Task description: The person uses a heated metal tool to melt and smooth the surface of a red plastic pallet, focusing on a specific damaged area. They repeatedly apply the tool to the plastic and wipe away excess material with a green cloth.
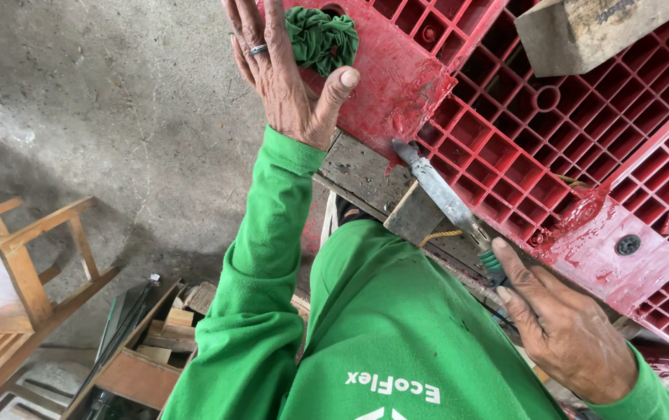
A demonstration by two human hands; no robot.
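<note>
My left hand (284, 78), with a ring on one finger, lies flat with its fingers spread on the corner of a red plastic pallet (505, 132). It rests beside a crumpled green cloth (323, 37). My right hand (564, 327) grips the green handle of a knife (439, 190), index finger stretched along it. The worn metal blade points up-left, and its tip touches the pallet's lower edge where the red plastic is rough and smeared. Both arms are in green sleeves.
A weathered wooden board (361, 171) lies under the pallet's corner. A grey wood block (583, 31) sits on the pallet at the top right. A wooden chair (15, 264) and a box of wood scraps (155, 334) stand on the concrete floor at the left.
</note>
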